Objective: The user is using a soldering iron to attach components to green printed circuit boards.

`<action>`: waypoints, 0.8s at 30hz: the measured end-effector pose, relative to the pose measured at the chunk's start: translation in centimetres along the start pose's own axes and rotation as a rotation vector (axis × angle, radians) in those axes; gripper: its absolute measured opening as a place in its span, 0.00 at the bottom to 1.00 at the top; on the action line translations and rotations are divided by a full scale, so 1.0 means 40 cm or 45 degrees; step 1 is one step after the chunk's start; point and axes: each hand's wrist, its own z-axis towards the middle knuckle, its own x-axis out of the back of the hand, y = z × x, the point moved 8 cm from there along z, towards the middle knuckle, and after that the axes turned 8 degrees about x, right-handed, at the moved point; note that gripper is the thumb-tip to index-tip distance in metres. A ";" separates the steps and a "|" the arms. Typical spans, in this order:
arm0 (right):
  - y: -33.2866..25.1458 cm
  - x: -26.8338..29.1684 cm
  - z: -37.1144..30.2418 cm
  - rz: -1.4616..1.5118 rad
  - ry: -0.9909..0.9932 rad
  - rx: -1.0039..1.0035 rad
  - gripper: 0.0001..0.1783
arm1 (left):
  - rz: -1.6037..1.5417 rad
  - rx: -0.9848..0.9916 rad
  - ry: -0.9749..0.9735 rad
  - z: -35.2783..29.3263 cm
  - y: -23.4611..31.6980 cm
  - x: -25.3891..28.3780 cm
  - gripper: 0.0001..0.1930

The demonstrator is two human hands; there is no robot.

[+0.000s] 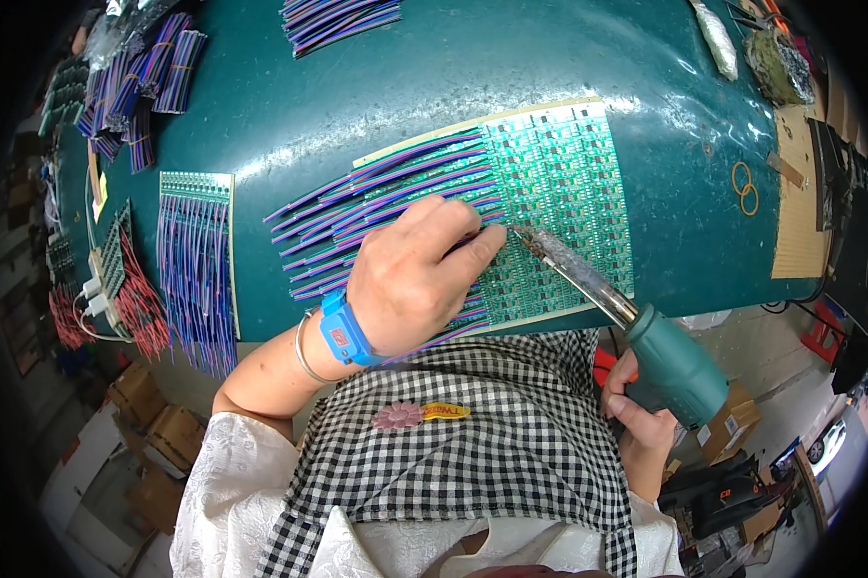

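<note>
Left fingers [476, 254] pinch wires [417, 179]; right fingers [624, 371] clamp the soldering iron [677, 364]. A slipping tip could burn the left hand.

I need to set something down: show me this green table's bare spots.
Free: between the large circuit panel and the rubber bands; above the panel, right of the top wire bundle. Crowded: the left end, with wire bundles and wired boards.
</note>
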 end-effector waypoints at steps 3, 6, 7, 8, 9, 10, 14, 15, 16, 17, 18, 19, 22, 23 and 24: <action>0.000 0.000 -0.004 0.108 0.010 -0.035 0.24 | 0.015 -0.005 -0.009 0.001 0.002 -0.001 0.19; -0.022 -0.004 0.006 0.275 0.058 -0.025 0.25 | 0.025 -0.003 -0.010 0.000 0.002 -0.002 0.19; -0.028 -0.003 0.008 0.329 0.073 -0.006 0.25 | 0.032 -0.003 -0.009 -0.002 0.004 -0.002 0.19; -0.027 -0.002 0.005 0.325 0.078 -0.028 0.26 | 0.035 -0.005 -0.006 -0.004 0.004 -0.002 0.20; -0.028 0.000 0.001 0.319 0.086 -0.052 0.27 | 0.033 -0.007 -0.004 -0.003 0.004 -0.001 0.20; -0.028 0.002 -0.002 0.313 0.094 -0.077 0.27 | 0.031 -0.009 -0.003 -0.002 0.003 0.000 0.20; -0.019 0.002 -0.007 0.301 0.076 -0.054 0.29 | 0.049 -0.044 -0.004 -0.001 0.008 -0.002 0.20; -0.019 0.001 -0.007 0.288 0.079 -0.055 0.28 | 0.053 -0.043 -0.007 -0.002 0.008 -0.002 0.20; -0.019 0.000 -0.007 0.274 0.081 -0.056 0.28 | 0.056 -0.043 -0.010 -0.003 0.007 -0.003 0.20; -0.020 -0.001 -0.004 0.217 0.081 -0.031 0.26 | 0.057 -0.047 -0.008 -0.003 0.007 -0.003 0.20; -0.018 -0.002 0.002 0.161 0.082 -0.006 0.25 | 0.057 -0.052 -0.006 -0.003 0.007 -0.002 0.20; -0.016 -0.002 0.004 0.104 0.083 0.019 0.24 | 0.058 -0.057 -0.005 -0.003 0.008 -0.002 0.20; -0.003 0.005 -0.003 -0.058 -0.019 0.104 0.21 | 0.066 -0.062 -0.009 -0.004 0.012 -0.003 0.20; 0.000 0.007 -0.005 -0.088 -0.039 0.121 0.21 | 0.074 -0.067 -0.012 -0.004 0.013 -0.003 0.20; 0.000 0.007 -0.007 -0.090 -0.039 0.115 0.21 | 0.076 -0.068 -0.015 -0.004 0.012 -0.003 0.20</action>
